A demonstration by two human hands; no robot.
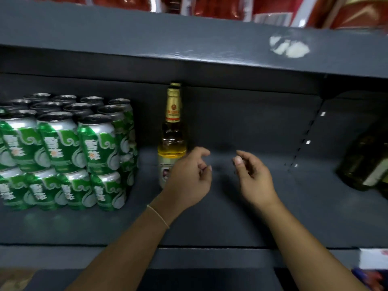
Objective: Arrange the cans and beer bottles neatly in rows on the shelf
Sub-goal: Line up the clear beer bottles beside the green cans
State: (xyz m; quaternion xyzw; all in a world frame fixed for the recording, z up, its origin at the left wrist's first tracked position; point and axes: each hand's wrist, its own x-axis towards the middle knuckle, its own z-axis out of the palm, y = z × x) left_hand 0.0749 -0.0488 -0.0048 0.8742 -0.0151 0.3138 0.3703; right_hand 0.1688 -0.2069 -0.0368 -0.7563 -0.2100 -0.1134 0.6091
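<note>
Several green and silver cans (63, 148) stand stacked in two layers at the left of the dark grey shelf (231, 217). A clear beer bottle (172, 131) with a gold neck label stands upright just right of them. My left hand (189, 177) hovers in front of the bottle's lower part with loosely curled fingers, holding nothing. My right hand (252, 175) hangs a little further right, fingers relaxed and empty. The bottle's base is hidden behind my left hand.
A dark green bottle (365, 162) stands at the right edge of the shelf. The shelf above (189, 45) hangs low over the bottle's cap and carries red packages (220, 7). A white tag (373, 261) sits on the shelf's front lip at the right.
</note>
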